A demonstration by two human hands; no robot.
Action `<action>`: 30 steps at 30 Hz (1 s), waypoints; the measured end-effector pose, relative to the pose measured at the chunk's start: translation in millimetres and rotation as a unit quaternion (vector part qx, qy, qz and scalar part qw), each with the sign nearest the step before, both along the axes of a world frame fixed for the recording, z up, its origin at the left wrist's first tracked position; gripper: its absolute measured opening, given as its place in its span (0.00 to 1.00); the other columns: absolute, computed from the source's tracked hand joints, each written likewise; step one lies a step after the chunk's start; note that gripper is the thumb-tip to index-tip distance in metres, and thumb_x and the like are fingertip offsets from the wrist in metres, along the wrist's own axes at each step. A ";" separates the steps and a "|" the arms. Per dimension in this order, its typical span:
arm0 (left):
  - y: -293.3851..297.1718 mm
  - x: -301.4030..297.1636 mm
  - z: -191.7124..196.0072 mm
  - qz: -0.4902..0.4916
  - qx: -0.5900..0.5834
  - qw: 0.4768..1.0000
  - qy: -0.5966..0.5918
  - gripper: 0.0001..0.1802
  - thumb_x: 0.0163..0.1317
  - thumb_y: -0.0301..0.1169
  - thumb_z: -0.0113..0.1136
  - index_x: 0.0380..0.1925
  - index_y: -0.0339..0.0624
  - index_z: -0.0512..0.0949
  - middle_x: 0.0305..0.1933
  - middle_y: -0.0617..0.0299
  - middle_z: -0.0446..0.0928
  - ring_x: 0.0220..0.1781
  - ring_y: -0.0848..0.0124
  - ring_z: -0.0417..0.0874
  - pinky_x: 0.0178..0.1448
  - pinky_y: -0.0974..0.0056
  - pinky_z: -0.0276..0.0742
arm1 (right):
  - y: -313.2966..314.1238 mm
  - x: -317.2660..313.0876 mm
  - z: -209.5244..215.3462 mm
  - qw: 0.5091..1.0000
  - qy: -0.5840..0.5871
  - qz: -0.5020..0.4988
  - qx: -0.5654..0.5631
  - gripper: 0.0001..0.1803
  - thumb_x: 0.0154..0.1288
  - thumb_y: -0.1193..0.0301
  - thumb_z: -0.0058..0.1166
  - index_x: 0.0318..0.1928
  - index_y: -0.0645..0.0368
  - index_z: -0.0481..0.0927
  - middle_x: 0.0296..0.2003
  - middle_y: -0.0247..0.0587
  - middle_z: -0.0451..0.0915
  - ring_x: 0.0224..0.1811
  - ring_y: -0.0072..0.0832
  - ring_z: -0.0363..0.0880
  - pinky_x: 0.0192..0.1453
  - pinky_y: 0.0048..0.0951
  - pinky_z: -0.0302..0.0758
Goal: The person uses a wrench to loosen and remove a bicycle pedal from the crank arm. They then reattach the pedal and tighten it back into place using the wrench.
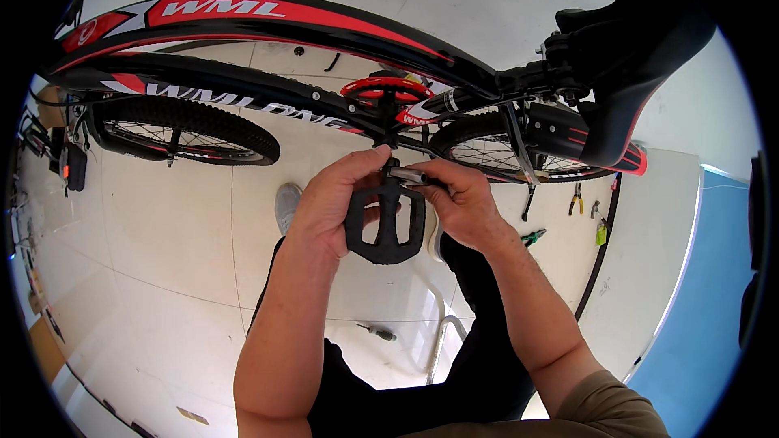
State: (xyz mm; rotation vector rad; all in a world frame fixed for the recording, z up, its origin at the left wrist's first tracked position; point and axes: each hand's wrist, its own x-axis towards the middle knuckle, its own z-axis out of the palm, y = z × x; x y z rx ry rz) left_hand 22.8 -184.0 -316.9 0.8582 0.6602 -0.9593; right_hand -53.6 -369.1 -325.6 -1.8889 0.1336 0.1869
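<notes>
A black and red bicycle (243, 93) stands in front of me, seen from above. My left hand (333, 195) grips the black plastic pedal (386, 227) at the end of the crank arm (388, 126). My right hand (458, 199) is closed on a slim metal tool (408, 176) at the pedal's axle, where it meets the crank. The red chainring (385, 89) sits just above, by the frame. Both forearms come in from the lower edge.
The black saddle (625, 73) juts out at the upper right, with the rear wheel (519, 154) under it and the front wheel (191, 134) at left. Pliers (575, 199), a green-handled tool (532, 236) and a screwdriver (376, 330) lie on the pale tiled floor. My shoe (286, 204) is below the frame.
</notes>
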 end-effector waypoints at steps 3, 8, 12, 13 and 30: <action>2.9 -0.2 -2.4 0.003 -0.009 1.000 -0.016 0.16 0.63 0.36 0.68 0.44 0.37 0.80 0.39 0.53 0.82 0.37 0.66 0.85 0.43 0.56 0.84 | 3.1 1.3 5.8 1.000 0.007 0.014 -0.024 0.13 0.68 0.83 0.51 0.51 0.62 0.80 0.40 0.48 0.85 0.42 0.39 0.85 0.48 0.32 0.80; -0.5 -1.9 -7.8 -0.003 -0.010 1.000 -0.013 0.15 0.65 0.36 0.66 0.45 0.37 0.79 0.39 0.55 0.82 0.38 0.67 0.84 0.45 0.58 0.81 | 1.3 1.4 9.3 0.998 0.011 0.032 -0.049 0.14 0.69 0.83 0.49 0.53 0.61 0.77 0.40 0.51 0.85 0.42 0.43 0.85 0.47 0.34 0.79; -1.8 -2.9 -4.9 -0.015 -0.009 0.999 -0.042 0.16 0.67 0.36 0.64 0.47 0.36 0.78 0.40 0.57 0.81 0.40 0.69 0.82 0.46 0.59 0.80 | 1.5 1.8 14.4 0.998 0.020 0.036 -0.041 0.14 0.68 0.83 0.49 0.53 0.62 0.77 0.40 0.51 0.84 0.42 0.45 0.84 0.47 0.36 0.79; -2.1 -2.3 -5.0 -0.017 -0.008 0.999 -0.046 0.16 0.68 0.36 0.63 0.47 0.35 0.78 0.40 0.57 0.81 0.40 0.69 0.82 0.46 0.59 0.80 | 2.1 1.8 15.1 0.998 0.022 0.035 -0.040 0.14 0.68 0.83 0.49 0.53 0.62 0.78 0.40 0.51 0.84 0.42 0.46 0.84 0.47 0.36 0.79; 3.2 0.0 -8.8 -0.026 0.022 0.997 -0.076 0.21 0.67 0.36 0.64 0.53 0.34 0.74 0.42 0.53 0.82 0.40 0.68 0.84 0.46 0.59 0.81 | 12.2 2.2 6.7 0.999 0.014 0.019 -0.031 0.18 0.65 0.88 0.46 0.53 0.64 0.79 0.41 0.53 0.84 0.43 0.42 0.84 0.48 0.33 0.80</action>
